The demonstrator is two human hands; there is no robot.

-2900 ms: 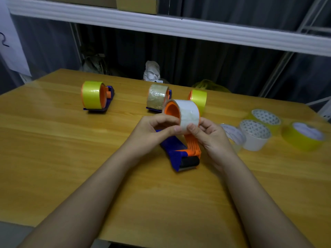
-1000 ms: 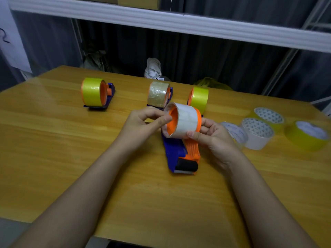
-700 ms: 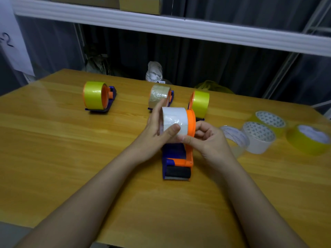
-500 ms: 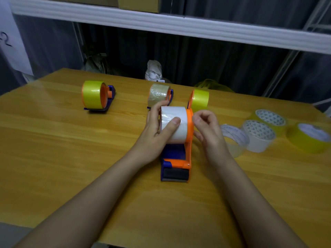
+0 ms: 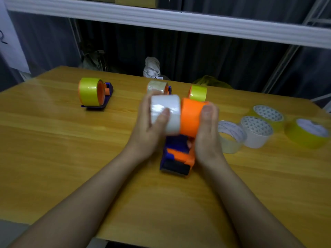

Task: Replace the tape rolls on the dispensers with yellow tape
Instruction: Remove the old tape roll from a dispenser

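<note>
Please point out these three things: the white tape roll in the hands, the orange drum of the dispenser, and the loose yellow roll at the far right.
white tape roll (image 5: 165, 113), head view, outer face.
orange drum (image 5: 190, 119), head view, curved side.
loose yellow roll (image 5: 304, 138), head view, outer wall.

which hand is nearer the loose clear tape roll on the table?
Right. The right hand holds the dispenser's orange hub just beside the clear roll; the left hand grips the white roll, farther away.

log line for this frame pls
step: pulling roll off | left hand: grips white tape roll | right hand: holds orange spool | dispenser: on table
</note>
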